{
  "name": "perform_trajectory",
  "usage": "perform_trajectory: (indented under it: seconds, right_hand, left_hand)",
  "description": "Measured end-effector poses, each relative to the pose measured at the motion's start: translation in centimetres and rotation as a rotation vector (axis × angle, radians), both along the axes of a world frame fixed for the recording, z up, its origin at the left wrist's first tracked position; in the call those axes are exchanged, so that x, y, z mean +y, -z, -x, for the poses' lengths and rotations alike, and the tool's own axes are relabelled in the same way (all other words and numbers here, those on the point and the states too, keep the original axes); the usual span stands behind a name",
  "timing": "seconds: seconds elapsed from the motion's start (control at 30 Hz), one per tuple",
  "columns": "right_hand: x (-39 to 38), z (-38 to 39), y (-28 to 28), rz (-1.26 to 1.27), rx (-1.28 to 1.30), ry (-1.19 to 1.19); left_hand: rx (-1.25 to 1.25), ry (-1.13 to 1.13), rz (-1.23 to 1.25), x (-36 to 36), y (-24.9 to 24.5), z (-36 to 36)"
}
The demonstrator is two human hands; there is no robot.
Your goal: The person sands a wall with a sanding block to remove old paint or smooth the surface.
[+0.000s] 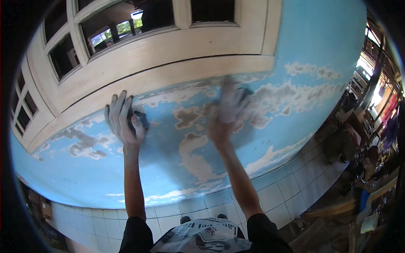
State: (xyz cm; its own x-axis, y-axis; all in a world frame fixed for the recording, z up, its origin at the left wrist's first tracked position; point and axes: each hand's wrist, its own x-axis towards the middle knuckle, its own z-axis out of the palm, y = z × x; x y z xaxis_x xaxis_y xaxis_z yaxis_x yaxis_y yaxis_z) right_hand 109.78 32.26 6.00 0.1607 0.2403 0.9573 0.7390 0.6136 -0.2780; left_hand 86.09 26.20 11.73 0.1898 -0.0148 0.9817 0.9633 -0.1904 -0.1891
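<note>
My left hand (123, 120) lies against the blue wall (164, 154), its fingers stretched out and reaching up onto the lower edge of the cream window frame (168, 69). Grey-white dust coats the fingers, and a dark patch like a shadow shows beside the thumb. Over the wall's patchy area is my right hand (225, 107), smeared by motion and also dusty. Something dark shows at its right side; I cannot make out whether it is a held piece or a shadow. White and grey bare patches (190, 116) break up the blue paint around both hands.
Dark glass panes (126, 25) sit in the window above. Pale floor tiles (274, 196) run along the wall's foot, where my shoes (185, 219) show. Wooden planks (337, 207) and cluttered items lie at the right. A brown box (45, 209) stands at lower left.
</note>
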Motion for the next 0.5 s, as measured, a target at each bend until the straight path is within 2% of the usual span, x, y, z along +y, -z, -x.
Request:
perform_trajectory:
  seconds: [0.03, 0.1, 0.2, 0.27, 0.37, 0.43, 0.5]
  right_hand:
    - [-0.5, 1.9, 1.1, -0.02, -0.117, 0.01]
    - [-2.0, 6.6, 5.0, 0.018, -0.187, -0.129]
    - [-4.7, 9.1, 10.1, -0.01, -0.329, -0.126]
    - [-5.7, 9.7, 13.6, 0.194, -0.405, -0.325]
    - [-5.8, 7.6, 13.8, 0.135, -0.395, -0.304]
    - [-3.8, 4.6, 12.2, 0.237, -0.496, -0.108]
    - [-0.6, 2.4, 11.0, 0.107, -0.152, 0.041]
  left_hand:
    - [0.012, 0.05, 0.001, 0.1, 0.2, 0.2]
    - [0.02, 0.115, -0.006, 0.1, 0.3, 0.4]
    - [0.009, 0.175, -0.015, 0.4, 0.6, 0.7]
    - [0.005, 0.17, -0.012, 0.3, 0.5, 0.6]
    - [0.006, 0.165, -0.013, 0.2, 0.5, 0.6]
    - [0.009, 0.161, -0.008, 0.2, 0.6, 0.7]
    - [0.027, 0.147, -0.015, 0.3, 0.6, 0.7]
